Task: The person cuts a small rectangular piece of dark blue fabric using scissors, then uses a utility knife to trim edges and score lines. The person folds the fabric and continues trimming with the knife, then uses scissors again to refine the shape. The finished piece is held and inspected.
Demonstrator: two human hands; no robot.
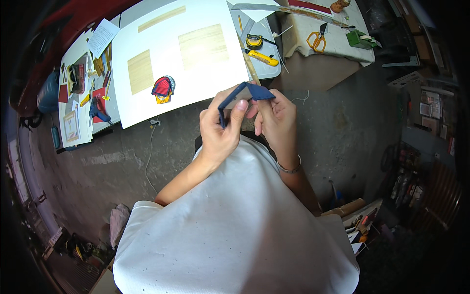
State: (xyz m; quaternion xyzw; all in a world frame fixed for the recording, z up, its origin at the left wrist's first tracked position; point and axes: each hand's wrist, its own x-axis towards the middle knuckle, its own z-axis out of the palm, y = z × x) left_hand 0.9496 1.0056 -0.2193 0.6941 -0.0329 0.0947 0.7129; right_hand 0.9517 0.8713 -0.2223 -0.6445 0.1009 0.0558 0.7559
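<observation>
Both of my hands hold a small dark blue folded piece (pixel 261 92) with a greyish inner face, in front of the white board's near edge. Its material is hard to make out. My left hand (pixel 219 128) grips its left part, the thumb pressed against the inner face. At the right end, the fingers of my right hand (pixel 281 122) are closed on the blue flap, and a bracelet circles that wrist. On the white board (pixel 196 90), to the left of my hands, lies a small stack of red, dark blue and orange pieces (pixel 163 88).
Thin wooden sheets (pixel 203 46) lie on the board. Right of it are a tape measure (pixel 254 42), a yellow utility knife (pixel 263 58), orange-handled scissors (pixel 317 41) and a green tape dispenser (pixel 361 39). A blue glue gun (pixel 97 112) sits left. A cable (pixel 148 157) crosses the floor.
</observation>
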